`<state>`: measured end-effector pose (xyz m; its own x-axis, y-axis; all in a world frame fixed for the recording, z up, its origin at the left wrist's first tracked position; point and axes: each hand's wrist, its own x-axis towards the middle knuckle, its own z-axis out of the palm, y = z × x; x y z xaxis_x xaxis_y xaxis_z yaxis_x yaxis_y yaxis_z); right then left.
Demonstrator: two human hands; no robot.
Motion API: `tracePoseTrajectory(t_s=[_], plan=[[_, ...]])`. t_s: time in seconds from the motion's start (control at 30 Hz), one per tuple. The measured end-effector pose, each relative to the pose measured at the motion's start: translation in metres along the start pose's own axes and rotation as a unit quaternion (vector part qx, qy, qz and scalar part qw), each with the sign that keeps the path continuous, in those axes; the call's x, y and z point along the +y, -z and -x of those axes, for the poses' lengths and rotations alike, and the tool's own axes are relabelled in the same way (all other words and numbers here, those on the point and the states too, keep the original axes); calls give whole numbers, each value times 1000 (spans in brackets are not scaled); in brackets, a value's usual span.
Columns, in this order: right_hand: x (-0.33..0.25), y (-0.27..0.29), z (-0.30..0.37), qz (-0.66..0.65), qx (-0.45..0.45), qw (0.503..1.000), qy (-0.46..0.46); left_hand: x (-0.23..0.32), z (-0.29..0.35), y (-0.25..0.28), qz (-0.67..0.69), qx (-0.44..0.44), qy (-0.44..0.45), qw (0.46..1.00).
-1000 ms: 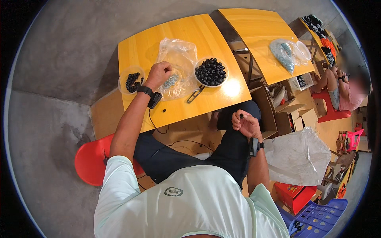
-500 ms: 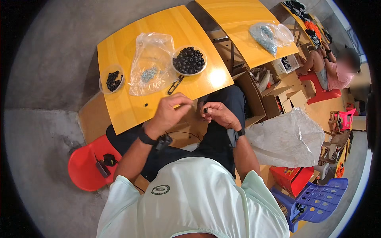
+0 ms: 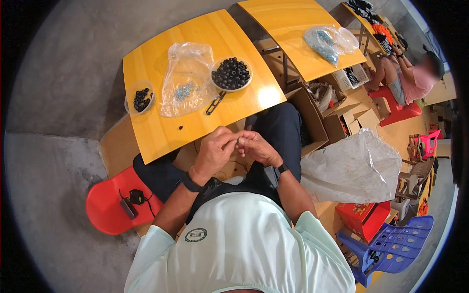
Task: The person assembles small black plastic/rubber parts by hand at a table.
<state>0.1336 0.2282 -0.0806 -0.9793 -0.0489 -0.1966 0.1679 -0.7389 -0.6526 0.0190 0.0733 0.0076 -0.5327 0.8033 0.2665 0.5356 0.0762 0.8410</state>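
Just off the near edge of the yellow table, my two hands meet at the fingertips. My left hand (image 3: 215, 150) is closed in a pinch; whatever it grips is too small to make out. My right hand (image 3: 259, 149) is closed too, its thumb and fingers against the left fingertips. The small black round part seen in it earlier is now hidden by the fingers. On the table, a bowl of black round parts (image 3: 231, 73) stands nearest my hands. Left of it lie a clear plastic bag (image 3: 188, 63) and small silvery pieces (image 3: 183, 92).
The yellow table (image 3: 146, 63) also bears a smaller clear tub (image 3: 128, 105), a black slotted tool (image 3: 215, 103) and one loose black piece (image 3: 181, 128). Cardboard boxes (image 3: 312, 117) and a white sack (image 3: 354, 168) stand to my right. A co-worker (image 3: 415, 78) sits farther right.
My hands have come together: the left moved right and slightly down, the right shifted left and down. The black part in my right hand has gone out of sight between the fingers.
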Motion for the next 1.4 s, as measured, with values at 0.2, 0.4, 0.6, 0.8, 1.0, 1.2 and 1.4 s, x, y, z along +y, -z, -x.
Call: tracePoseTrajectory(t_s=[0.2, 0.4, 0.6, 0.8, 1.0, 1.2, 1.4], plan=[[5, -4, 2, -17, 0, 1000, 8, 10, 8, -3, -55, 4, -35, 998], [11, -4, -1, -68, -39, 997, 6, -5, 16, 3, 32, 5, 24, 999], [13, -19, 1, -122, -48, 991, -10, -6, 20, 5, 18, -11, 20, 1000], [28, -12, 1, -154, -37, 987, -18, -12, 23, 9, 29, -7, -17, 999], [27, -6, -3, -190, -51, 980, -10, -84, 32, 70, -122, 165, 129, 970], [28, -9, -4, -172, -46, 984, -11, -127, 32, 82, -262, 158, 111, 946], [28, -6, -5, -168, -57, 984, -9, -129, 29, 76, -240, 171, 101, 950]])
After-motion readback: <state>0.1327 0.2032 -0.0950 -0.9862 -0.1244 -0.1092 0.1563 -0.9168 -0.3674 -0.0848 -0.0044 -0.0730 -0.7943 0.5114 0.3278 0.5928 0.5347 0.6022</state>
